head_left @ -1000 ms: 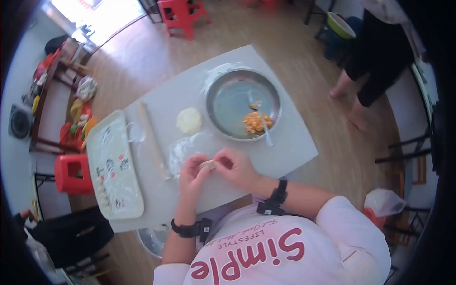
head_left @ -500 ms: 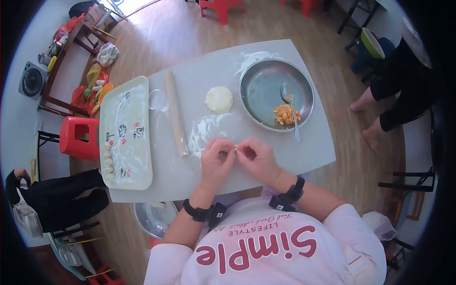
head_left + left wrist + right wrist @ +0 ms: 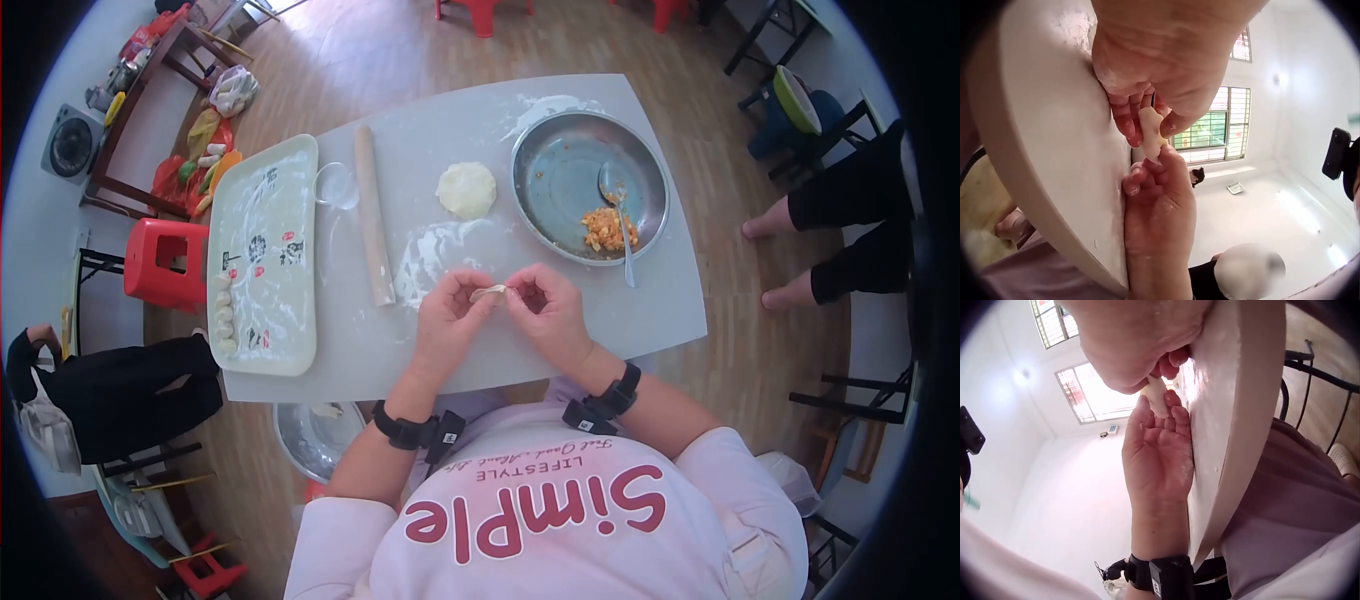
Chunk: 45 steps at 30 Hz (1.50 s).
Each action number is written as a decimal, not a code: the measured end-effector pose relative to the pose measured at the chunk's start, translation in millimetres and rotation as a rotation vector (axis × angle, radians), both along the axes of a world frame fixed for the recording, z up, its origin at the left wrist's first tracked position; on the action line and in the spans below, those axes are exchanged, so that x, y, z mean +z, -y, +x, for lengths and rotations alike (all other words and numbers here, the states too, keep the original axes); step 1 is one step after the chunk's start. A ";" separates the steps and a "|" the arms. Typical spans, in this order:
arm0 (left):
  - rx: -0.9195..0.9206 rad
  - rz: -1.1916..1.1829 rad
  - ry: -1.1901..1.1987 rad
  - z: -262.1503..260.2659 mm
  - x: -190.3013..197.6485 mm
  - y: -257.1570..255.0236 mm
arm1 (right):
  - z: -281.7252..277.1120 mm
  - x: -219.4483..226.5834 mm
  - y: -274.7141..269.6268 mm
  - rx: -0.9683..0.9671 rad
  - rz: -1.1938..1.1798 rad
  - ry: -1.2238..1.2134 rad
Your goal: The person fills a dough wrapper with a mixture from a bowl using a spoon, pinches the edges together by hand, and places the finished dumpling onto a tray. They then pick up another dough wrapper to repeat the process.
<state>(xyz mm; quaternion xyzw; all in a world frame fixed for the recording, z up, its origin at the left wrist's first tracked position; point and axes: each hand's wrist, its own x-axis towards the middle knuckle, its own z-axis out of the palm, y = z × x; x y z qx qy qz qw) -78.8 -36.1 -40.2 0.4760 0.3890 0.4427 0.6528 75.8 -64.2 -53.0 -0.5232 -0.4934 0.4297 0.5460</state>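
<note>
A small folded piece of pale dough [image 3: 489, 291] is pinched between both hands over the near side of the table. The left hand [image 3: 452, 318] holds one end with thumb and fingers, and the right hand [image 3: 547, 312] pinches the other. In the left wrist view the dough [image 3: 1151, 132] looks whitish with a wavy edge. It spans the two sets of fingertips in the right wrist view too, as a smooth pale strip [image 3: 1156, 397]. Beyond the hands lies a round flat dough sheet [image 3: 466, 190], beside floury patches.
A metal pan [image 3: 533, 215] with orange filling [image 3: 604, 230] and a spoon [image 3: 627, 240] is at the right. Leftward are a rolling pin [image 3: 372, 215], a clear ring-shaped item [image 3: 336, 186] and a tray [image 3: 300, 330] with several dumplings [image 3: 225, 314]. Another person's legs [image 3: 850, 215] are at the right.
The head view has shifted, so the table sits differently in the picture. Both hands keep pinching the dough, which shows more plainly between their fingertips now.
</note>
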 end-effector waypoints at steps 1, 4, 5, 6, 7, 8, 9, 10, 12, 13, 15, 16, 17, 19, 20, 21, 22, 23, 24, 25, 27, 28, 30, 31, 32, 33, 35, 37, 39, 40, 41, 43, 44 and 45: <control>-0.012 0.004 -0.037 -1.4 -4.7 1.2 | 1.5 2.0 0.4 0.003 -0.002 -0.002; -0.013 0.020 -0.103 -1.9 -5.4 4.0 | 4.5 12.2 1.4 0.056 0.082 0.072; -0.005 0.035 -0.130 -1.5 -4.6 4.0 | 2.7 14.3 1.2 0.039 0.074 0.078; -0.004 0.034 -0.130 -1.7 -4.4 3.6 | 1.6 15.1 0.9 0.021 0.065 0.084; -0.011 0.050 -0.146 -2.0 -4.5 3.3 | 1.1 11.2 0.3 0.022 0.064 0.083; -0.019 0.065 -0.161 -2.1 -4.5 3.2 | 0.5 4.1 -0.6 0.022 0.050 0.044; -0.018 0.063 -0.162 -1.7 -2.7 3.6 | 0.4 0.1 -0.7 0.022 0.036 0.006; -0.005 0.035 -0.098 -0.9 0.7 3.9 | 1.2 0.8 0.0 0.023 0.035 0.006; 0.008 0.008 -0.034 -0.9 1.5 3.1 | 2.9 3.1 0.6 0.065 -0.020 -0.043; 0.020 -0.020 -0.037 -1.7 -0.5 2.4 | 3.2 2.7 0.2 0.066 -0.021 -0.044; 0.034 -0.053 -0.041 -2.2 -4.4 2.6 | 2.8 1.8 -0.2 0.054 0.014 0.040; 0.066 -0.020 -0.059 -0.6 -6.1 3.0 | 2.6 4.5 0.0 0.056 0.012 0.040; 0.097 0.014 -0.077 0.6 -7.8 2.7 | 2.8 10.1 0.3 0.064 0.064 0.133; 0.116 0.179 -0.203 1.5 -12.4 1.1 | 2.1 14.8 0.7 0.072 0.115 0.227; 0.132 0.344 -0.328 1.6 -14.1 1.0 | 1.0 15.2 1.6 0.069 0.132 0.248; 0.131 0.340 -0.328 1.3 -8.2 1.2 | 0.3 15.0 2.8 0.066 0.148 0.270; 0.101 0.423 -0.420 0.8 3.8 1.2 | -0.2 13.3 3.4 0.066 0.146 0.270; 0.072 0.506 -0.512 0.2 10.7 0.8 | -0.8 10.3 3.6 0.053 0.122 0.243; 0.072 0.505 -0.511 -0.3 11.0 0.1 | -1.2 8.5 3.4 0.040 0.100 0.217; 0.050 0.490 -0.483 -0.9 11.2 -0.3 | -1.8 8.1 3.3 0.041 0.100 0.218; 0.031 0.476 -0.454 -3.7 11.1 -0.9 | -3.2 8.2 2.5 0.000 0.068 0.163; -0.005 0.451 -0.455 -6.0 9.9 -1.5 | -2.7 8.2 1.7 0.001 0.069 0.165; -0.038 0.425 -0.454 -6.8 4.9 -1.0 | -0.6 8.1 0.3 0.043 0.088 0.236; -0.013 0.284 -0.293 -5.4 0.5 1.1 | -1.0 7.1 0.2 0.044 0.089 0.238; 0.010 0.143 -0.132 -4.7 -3.2 2.5 | -1.4 5.2 0.2 0.026 0.079 0.202; 0.011 0.144 -0.131 -5.5 -6.1 3.2 | -1.5 4.3 0.0 0.007 0.069 0.166; 0.012 0.060 -0.109 -7.0 -10.0 3.9 | -0.4 6.7 -0.7 0.006 0.062 0.170; 0.022 0.040 -0.091 -5.9 -9.7 4.2 | 0.6 10.5 -0.2 0.007 0.056 0.171; 0.036 0.021 -0.074 -5.3 -9.3 4.2 | 1.3 13.4 0.2 0.032 0.034 0.204; 0.045 0.037 -0.094 -5.0 -9.0 4.1 | 0.8 12.7 -0.1 0.033 0.035 0.204; 0.054 0.053 -0.114 -4.4 -8.8 3.8 | 0.1 11.8 -0.4 0.025 0.060 0.212; 0.086 0.065 -0.125 -1.0 -9.6 3.6 | -0.2 11.3 -0.4 0.014 0.085 0.219; 0.118 0.077 -0.137 0.0 -10.1 3.8 | -0.1 12.0 0.0 0.034 0.105 0.244; 0.117 0.075 -0.138 0.2 -10.0 3.3 | -0.1 12.3 0.6 0.054 0.125 0.268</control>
